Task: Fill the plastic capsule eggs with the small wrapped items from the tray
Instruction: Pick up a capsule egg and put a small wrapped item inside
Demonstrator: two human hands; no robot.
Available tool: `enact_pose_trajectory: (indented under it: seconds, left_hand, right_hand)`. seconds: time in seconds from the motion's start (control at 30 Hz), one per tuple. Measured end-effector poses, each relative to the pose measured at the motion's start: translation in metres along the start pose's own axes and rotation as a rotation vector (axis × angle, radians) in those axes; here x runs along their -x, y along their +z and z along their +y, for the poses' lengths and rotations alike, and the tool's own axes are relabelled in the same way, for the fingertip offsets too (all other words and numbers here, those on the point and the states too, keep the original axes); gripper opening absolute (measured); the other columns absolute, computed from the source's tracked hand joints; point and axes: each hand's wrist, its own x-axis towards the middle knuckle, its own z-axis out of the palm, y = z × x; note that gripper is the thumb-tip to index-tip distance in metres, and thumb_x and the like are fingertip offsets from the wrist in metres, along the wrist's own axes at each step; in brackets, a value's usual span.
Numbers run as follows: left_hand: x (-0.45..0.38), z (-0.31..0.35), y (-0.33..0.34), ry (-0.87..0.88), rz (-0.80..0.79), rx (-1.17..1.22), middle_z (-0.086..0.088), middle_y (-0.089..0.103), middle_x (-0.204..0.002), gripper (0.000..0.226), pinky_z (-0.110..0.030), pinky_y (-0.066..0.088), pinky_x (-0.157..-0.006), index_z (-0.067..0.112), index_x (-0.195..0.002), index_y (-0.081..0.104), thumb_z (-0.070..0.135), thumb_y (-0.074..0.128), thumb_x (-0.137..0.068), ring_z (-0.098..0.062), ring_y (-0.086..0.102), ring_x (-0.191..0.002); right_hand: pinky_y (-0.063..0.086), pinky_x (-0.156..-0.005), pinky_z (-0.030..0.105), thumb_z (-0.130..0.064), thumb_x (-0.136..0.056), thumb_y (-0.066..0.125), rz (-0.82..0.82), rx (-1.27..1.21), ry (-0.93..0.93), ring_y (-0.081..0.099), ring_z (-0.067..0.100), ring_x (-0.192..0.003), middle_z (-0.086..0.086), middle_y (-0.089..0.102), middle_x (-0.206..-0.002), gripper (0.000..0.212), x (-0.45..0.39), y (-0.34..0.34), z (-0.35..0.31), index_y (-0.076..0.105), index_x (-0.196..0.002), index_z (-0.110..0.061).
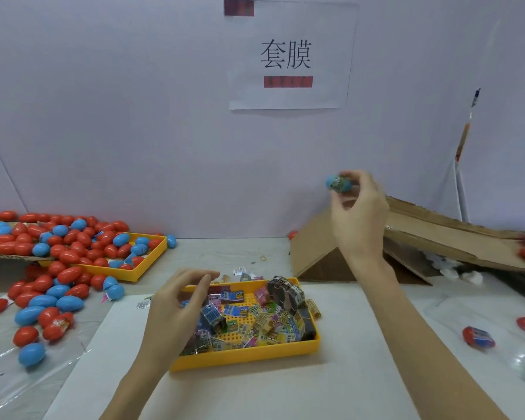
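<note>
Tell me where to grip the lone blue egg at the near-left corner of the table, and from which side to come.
Grip the blue egg across its narrow middle, coming straight down from above. It lies on its side, apart from the red eggs just behind it, so its two long flanks look free for thumb and fingers. The left hand, hovering open over the yellow tray, is probably the nearer one.
</note>
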Motion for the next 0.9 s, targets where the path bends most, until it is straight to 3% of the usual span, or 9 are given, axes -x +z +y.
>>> enact_pose_trajectory:
  seconds: [0.13,0.2,0.27,0.33,0.47,0.57,0.67,0.73,0.9]
  left_hand:
    - [0.0,-0.002,0.001,-0.016,-0.013,-0.068,0.018,0.068,-0.104,0.014,-0.008,0.052,-0.075,0.033,-0.1,0.071,0.026,0.059,-0.097,0.001,0.063,-0.101]
    - [-0.001,-0.004,0.001,-0.05,-0.012,-0.091,0.018,0.067,-0.104,0.014,-0.008,0.051,-0.071,0.032,-0.101,0.072,0.024,0.06,-0.098,0.0,0.062,-0.101]
    - [-0.002,-0.006,0.001,-0.078,-0.014,-0.108,0.017,0.067,-0.105,0.014,-0.008,0.048,-0.071,0.03,-0.104,0.072,0.025,0.06,-0.099,-0.001,0.061,-0.101]
    - [-0.002,-0.007,0.001,-0.096,-0.018,-0.117,0.017,0.067,-0.105,0.014,-0.008,0.046,-0.073,0.029,-0.106,0.072,0.024,0.059,-0.1,-0.002,0.061,-0.101]
    - [-0.005,-0.014,-0.003,-0.096,0.005,-0.198,0.012,0.066,-0.108,0.016,-0.013,0.046,-0.077,0.029,-0.113,0.069,0.023,0.058,-0.102,-0.005,0.06,-0.099]
    - [-0.013,-0.03,-0.012,-0.161,0.098,-0.275,0.005,0.061,-0.123,0.025,-0.029,0.049,-0.095,0.021,-0.126,0.065,0.024,0.059,-0.102,-0.014,0.057,-0.115]
    - [-0.039,-0.05,-0.03,-0.272,0.197,-0.439,-0.008,0.053,-0.14,0.035,-0.039,0.037,-0.109,0.011,-0.136,0.058,0.023,0.056,-0.103,-0.025,0.044,-0.133]
    - [-0.063,-0.063,-0.044,-0.312,0.201,-0.587,-0.014,0.051,-0.142,0.037,-0.04,0.035,-0.108,0.007,-0.138,0.056,0.02,0.05,-0.105,-0.031,0.042,-0.133]
    - [-0.11,-0.094,-0.069,-0.305,-0.012,-0.906,-0.019,0.054,-0.139,0.041,-0.046,0.042,-0.099,0.015,-0.145,0.051,0.026,0.035,-0.109,-0.038,0.05,-0.123]
  right_hand:
    - [0.03,-0.113,0.045,-0.009,-0.102,0.056,-0.094,0.554,0.143,0.037,0.04,-0.137,0.018,0.041,-0.15,0.048,-0.02,0.002,0.019,0.044,-0.148,-0.011]
    - [0.019,-0.122,0.051,-0.008,-0.101,0.053,-0.157,0.63,0.108,0.021,0.04,-0.15,0.018,0.029,-0.162,0.054,0.001,0.01,0.018,0.038,-0.153,-0.012]
    - [0.014,-0.125,0.049,-0.008,-0.102,0.051,-0.212,0.562,-0.006,0.017,0.034,-0.154,0.014,0.03,-0.164,0.049,0.033,0.021,0.016,0.044,-0.15,-0.013]
    - [0.022,-0.124,0.042,-0.008,-0.101,0.052,-0.305,0.405,-0.111,0.031,0.028,-0.147,0.011,0.046,-0.153,0.036,0.068,0.03,0.015,0.059,-0.137,-0.012]
    - [0.031,-0.104,0.011,-0.005,-0.1,0.056,-0.475,0.154,-0.155,0.053,0.013,-0.119,0.0,0.067,-0.119,0.021,0.115,0.038,0.016,0.073,-0.109,-0.012]
    - [0.043,-0.093,0.019,-0.008,-0.099,0.059,-0.6,0.141,-0.179,0.057,0.011,-0.104,-0.006,0.068,-0.105,0.017,0.132,0.042,0.019,0.073,-0.105,-0.016]
    - [0.037,-0.089,0.012,-0.01,-0.098,0.062,-0.671,0.135,-0.228,0.055,0.008,-0.1,-0.009,0.067,-0.102,0.015,0.142,0.045,0.015,0.073,-0.103,-0.019]
    - [0.036,-0.089,0.008,-0.011,-0.099,0.062,-0.695,0.124,-0.249,0.053,0.006,-0.1,-0.009,0.066,-0.102,0.015,0.144,0.048,0.014,0.073,-0.104,-0.019]
    - [0.031,-0.091,0.006,-0.017,-0.103,0.056,-0.766,0.126,-0.281,0.05,0.005,-0.108,-0.011,0.064,-0.108,0.018,0.149,0.05,0.014,0.071,-0.111,-0.022]
